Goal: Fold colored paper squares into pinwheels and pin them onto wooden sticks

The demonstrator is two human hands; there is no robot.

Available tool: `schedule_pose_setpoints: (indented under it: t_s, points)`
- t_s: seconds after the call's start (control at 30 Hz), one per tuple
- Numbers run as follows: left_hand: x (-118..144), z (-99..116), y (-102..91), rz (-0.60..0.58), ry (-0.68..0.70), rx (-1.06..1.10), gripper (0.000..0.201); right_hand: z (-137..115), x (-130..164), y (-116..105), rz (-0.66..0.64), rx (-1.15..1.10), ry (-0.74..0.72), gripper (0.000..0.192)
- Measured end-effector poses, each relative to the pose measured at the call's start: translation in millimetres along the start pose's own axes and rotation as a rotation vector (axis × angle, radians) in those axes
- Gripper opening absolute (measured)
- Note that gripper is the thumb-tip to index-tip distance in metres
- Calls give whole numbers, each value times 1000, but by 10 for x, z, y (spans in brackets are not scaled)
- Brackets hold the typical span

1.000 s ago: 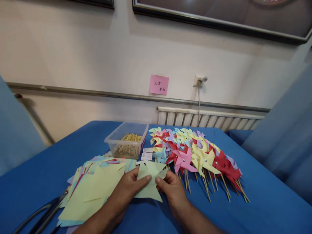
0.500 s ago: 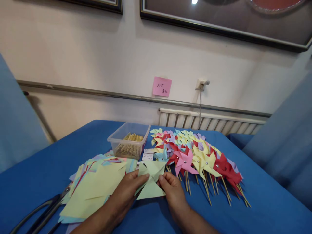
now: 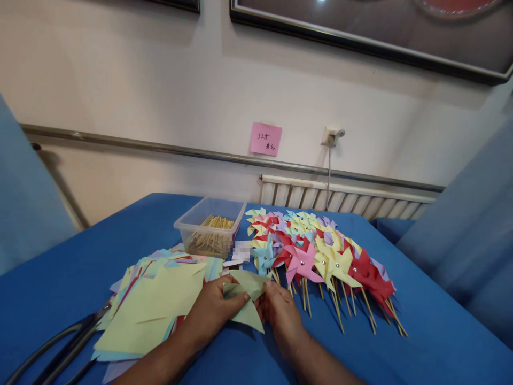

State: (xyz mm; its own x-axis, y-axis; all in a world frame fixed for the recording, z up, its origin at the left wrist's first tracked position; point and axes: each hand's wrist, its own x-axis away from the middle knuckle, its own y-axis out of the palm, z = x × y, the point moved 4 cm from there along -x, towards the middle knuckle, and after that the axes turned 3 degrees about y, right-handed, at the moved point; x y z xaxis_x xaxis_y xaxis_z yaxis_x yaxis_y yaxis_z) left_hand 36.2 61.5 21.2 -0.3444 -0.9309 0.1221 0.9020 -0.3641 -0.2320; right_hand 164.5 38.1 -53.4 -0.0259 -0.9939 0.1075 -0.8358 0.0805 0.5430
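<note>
Between my hands is a pale green paper square (image 3: 249,315) with slits cut in from its corners, partly folded and held above the table. My left hand (image 3: 218,306) pinches its left side, the thumb pressing near the centre. My right hand (image 3: 282,315) grips the right side, thumb and fingers bending a corner inward; its lower fingers are partly hidden. To the left lies a stack of cut coloured paper (image 3: 160,305), pale yellow on top. Scissors (image 3: 76,342) rest beside that stack, their blades partly covered by it.
A clear plastic box (image 3: 208,227) of thin wooden sticks (image 3: 214,235) stands behind the paper. Small white cards (image 3: 241,251) lie next to it. Several finished pinwheels (image 3: 302,263) on sticks spread across the right of the blue tablecloth (image 3: 425,326). A radiator (image 3: 344,195) is behind.
The green paper has gone from nearly flat to more folded, its right corner bent inward by my right hand. My left hand keeps its hold. The view has shifted slightly.
</note>
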Motion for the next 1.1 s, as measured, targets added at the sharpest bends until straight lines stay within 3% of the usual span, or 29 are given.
schedule_pose_setpoints:
  t_s: [0.23,0.37,0.5,0.67,0.83,1.0,1.1]
  points:
    - [36,72,0,20,28,-103,24,-86,83,113,-69,-37,30,40]
    - [59,98,11,13,43,-122,19,-143,100,169,-106,-84,24,49]
    - [70,118,25,-19,82,-110,14,-88,42,106,-69,-115,28,51]
    - [59,106,-3,22,104,-153,18,12,-3,-5,18,-43,44,41]
    - [72,126,-17,87,145,-311,20,43,-1,4,-8,-57,36,34]
    - [91,168,22,-41,239,-360,16,14,-34,31,-22,-78,-23,30]
    - [94,171,12,-43,248,-380,14,3,-39,50,-42,-57,-29,32]
